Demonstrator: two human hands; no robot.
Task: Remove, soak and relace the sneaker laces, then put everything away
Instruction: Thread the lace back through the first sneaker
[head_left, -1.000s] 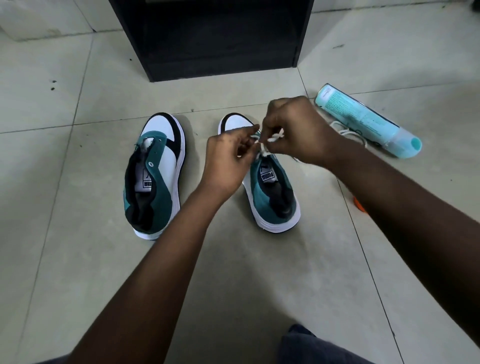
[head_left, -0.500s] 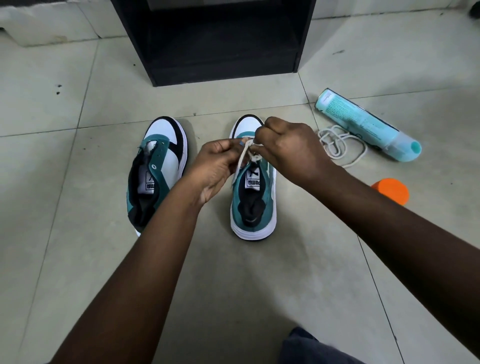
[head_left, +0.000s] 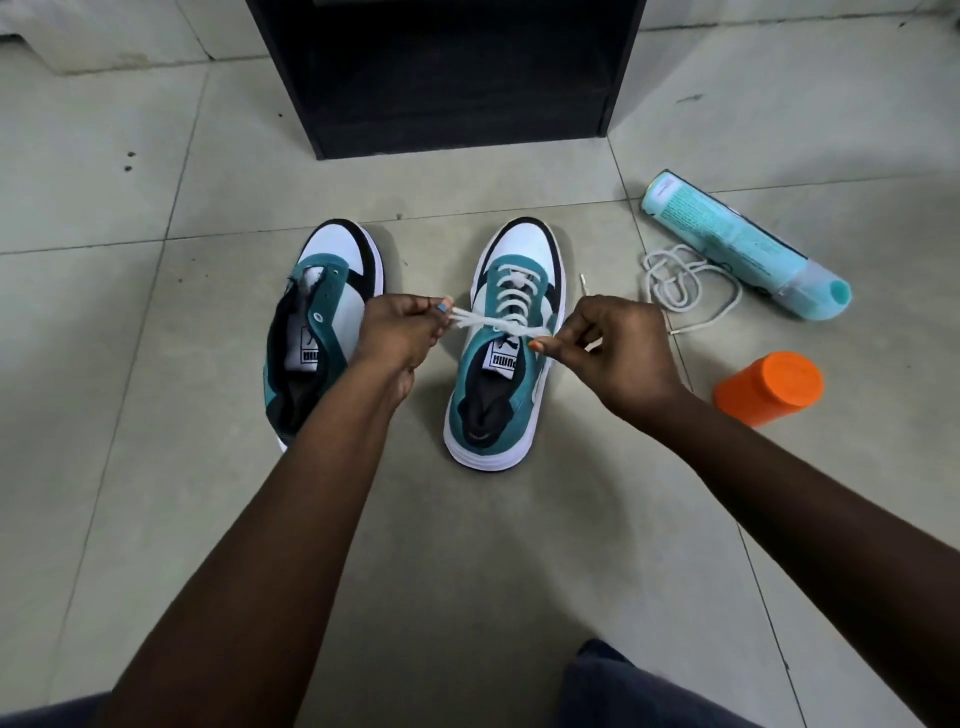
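- Left hand (head_left: 397, 332) and right hand (head_left: 610, 345) each pinch an end of the white lace (head_left: 480, 322), stretched taut between them across the laced sneaker (head_left: 506, 353).
- The unlaced sneaker (head_left: 322, 322) sits just left; a loose lace (head_left: 685, 286) lies coiled right, beside a teal bottle (head_left: 737, 244).

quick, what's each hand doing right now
Left hand: fingers pinch one end of the white lace on the right sneaker.
Right hand: fingers pinch its other end.
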